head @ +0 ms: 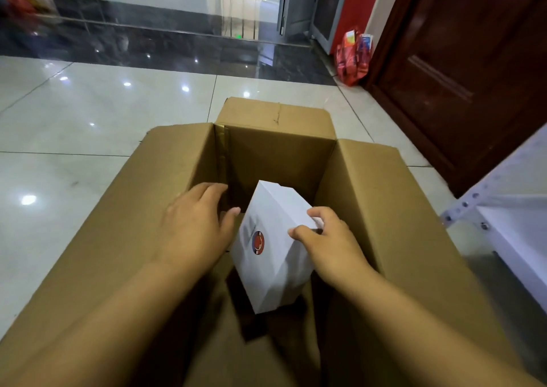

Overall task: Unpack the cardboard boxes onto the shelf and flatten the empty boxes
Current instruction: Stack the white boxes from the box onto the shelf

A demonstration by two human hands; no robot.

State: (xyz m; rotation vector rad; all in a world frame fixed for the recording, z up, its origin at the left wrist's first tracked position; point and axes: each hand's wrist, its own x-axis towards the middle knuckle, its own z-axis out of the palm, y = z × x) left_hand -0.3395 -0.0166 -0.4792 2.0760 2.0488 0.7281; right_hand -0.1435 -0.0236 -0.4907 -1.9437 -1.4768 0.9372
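Mid-unpack: our right hand (328, 238) pinches the white carton (273, 247) inside the open cardboard box (384, 203), left hand (195, 226) spread loose; shelving and flattening remain.

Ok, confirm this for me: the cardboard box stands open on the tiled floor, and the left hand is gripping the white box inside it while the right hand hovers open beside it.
The hands are swapped. In the head view the right hand grips the white box, fingers curled over its edge, while the left hand hovers open beside it. The rest holds: the cardboard box stands open on the tiled floor.
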